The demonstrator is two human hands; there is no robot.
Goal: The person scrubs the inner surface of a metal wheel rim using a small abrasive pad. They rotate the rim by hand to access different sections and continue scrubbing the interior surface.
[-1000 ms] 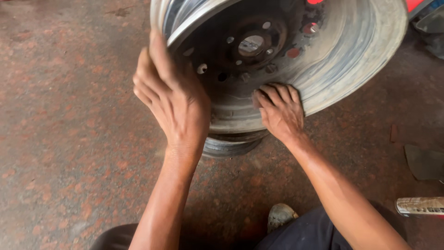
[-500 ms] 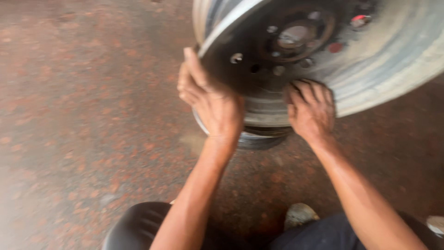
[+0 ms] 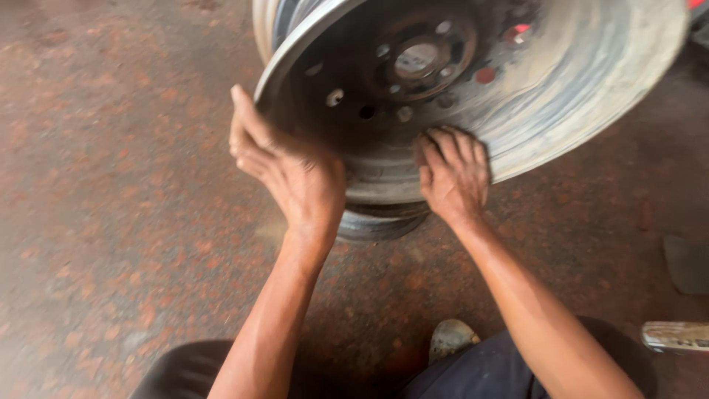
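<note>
A large worn steel wheel rim (image 3: 561,96) stands tilted on its edge on the floor, its dished face with a hub hole and several bolt holes turned toward me. My left hand (image 3: 292,174) presses flat against the rim's left edge, fingers pointing up. My right hand (image 3: 452,174) lies palm down on the lower inner face of the rim, fingers spread. Both hands hold the rim steady.
The floor is mottled reddish-brown stone (image 3: 111,222). My dark trousers and a shoe tip (image 3: 450,338) show at the bottom. A flat dark piece (image 3: 687,262) and a pale tube-like object (image 3: 676,336) lie at the right edge.
The view has swung back left, and the rim sits more to the middle of the picture. Both hands remain pressed on the rim in the same places.
</note>
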